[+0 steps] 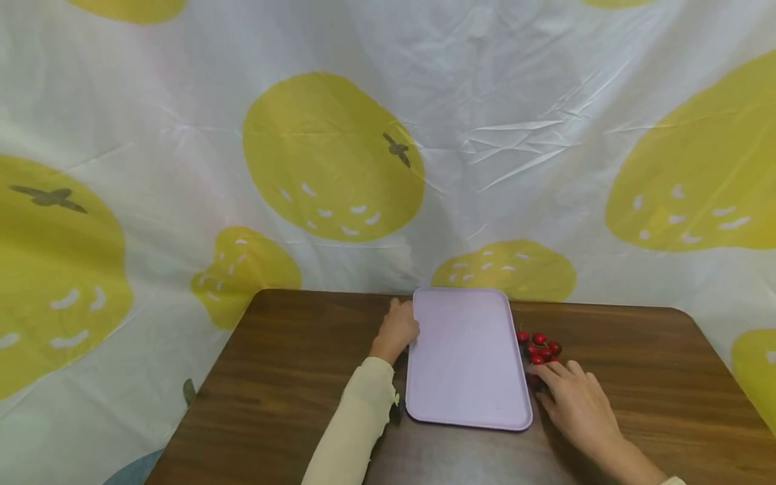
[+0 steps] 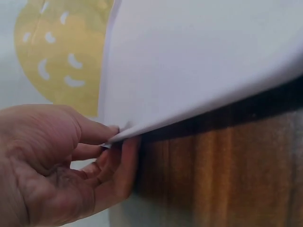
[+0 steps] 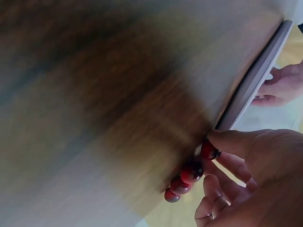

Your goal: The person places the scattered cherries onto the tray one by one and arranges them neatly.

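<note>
A pale lilac rectangular tray (image 1: 467, 357) with a low raised rim lies on the wooden table. My left hand (image 1: 397, 330) is at the tray's left side near the far end. In the left wrist view, the thumb and fingers of that hand pinch the tray's rim (image 2: 156, 124). Along the tray's right side sits a cluster of shiny red cherries (image 1: 541, 347). My right hand (image 1: 578, 407) reaches in at the near end of this cluster. Between its thumb and fingers it pinches a dark red cherry (image 3: 209, 150), close beside the tray; other cherries (image 3: 191, 172) lie next to it.
The brown wooden table (image 1: 642, 377) extends to both sides of the tray. Behind it hangs a white cloth (image 1: 515, 135) printed with large yellow fruit. Something small and dark (image 1: 396, 409) shows beside the left sleeve, mostly hidden.
</note>
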Action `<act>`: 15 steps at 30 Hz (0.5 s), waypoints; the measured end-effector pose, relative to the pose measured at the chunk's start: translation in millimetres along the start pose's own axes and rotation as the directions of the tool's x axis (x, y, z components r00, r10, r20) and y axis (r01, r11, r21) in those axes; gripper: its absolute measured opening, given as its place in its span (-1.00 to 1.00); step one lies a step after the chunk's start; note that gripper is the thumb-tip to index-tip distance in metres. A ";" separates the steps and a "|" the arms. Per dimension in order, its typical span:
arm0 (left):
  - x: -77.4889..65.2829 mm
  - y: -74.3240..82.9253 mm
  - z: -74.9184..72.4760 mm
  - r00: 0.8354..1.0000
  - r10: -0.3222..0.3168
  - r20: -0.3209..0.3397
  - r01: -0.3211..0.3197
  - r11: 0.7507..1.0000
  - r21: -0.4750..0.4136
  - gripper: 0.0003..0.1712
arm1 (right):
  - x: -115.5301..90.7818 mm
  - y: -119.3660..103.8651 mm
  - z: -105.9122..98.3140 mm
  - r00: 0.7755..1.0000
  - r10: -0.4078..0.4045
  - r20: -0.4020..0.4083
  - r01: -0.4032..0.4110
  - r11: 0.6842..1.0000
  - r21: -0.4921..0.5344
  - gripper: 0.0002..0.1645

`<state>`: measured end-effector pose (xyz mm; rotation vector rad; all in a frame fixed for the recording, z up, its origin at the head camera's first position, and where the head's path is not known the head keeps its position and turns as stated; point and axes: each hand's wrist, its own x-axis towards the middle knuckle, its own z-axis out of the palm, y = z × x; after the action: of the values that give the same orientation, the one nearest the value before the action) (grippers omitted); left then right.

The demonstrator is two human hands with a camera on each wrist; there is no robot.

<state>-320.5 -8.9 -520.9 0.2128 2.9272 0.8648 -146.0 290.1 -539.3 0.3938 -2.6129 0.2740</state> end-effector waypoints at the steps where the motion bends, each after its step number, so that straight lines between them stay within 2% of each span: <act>1: -0.3 -0.4 0.2 1.000 -0.002 0.005 0.002 1.000 -0.016 -0.57 | -0.2 0.0 0.3 1.000 -0.006 -0.006 0.006 1.000 -0.004 -0.42; 4: -0.9 -1.1 0.9 1.000 0.012 0.008 -0.011 0.999 -0.049 -0.53 | -0.2 0.0 0.7 1.000 -0.017 -0.018 0.016 1.000 -0.014 -0.46; 8: -1.7 -2.0 1.6 0.999 0.033 -0.005 -0.033 0.999 -0.029 -0.52 | 0.5 -1.6 0.3 1.000 -0.017 -0.016 0.017 1.000 -0.017 -0.50; 15: -1.7 -3.6 0.6 1.000 0.005 -0.004 -0.005 1.000 -0.027 -0.48 | 4.6 -7.2 -3.5 0.999 0.016 -0.042 -0.015 1.000 0.017 -0.59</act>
<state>-319.1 -11.9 -523.4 0.2175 2.9175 0.9057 -146.0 283.2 -533.2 0.3696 -2.5750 0.3063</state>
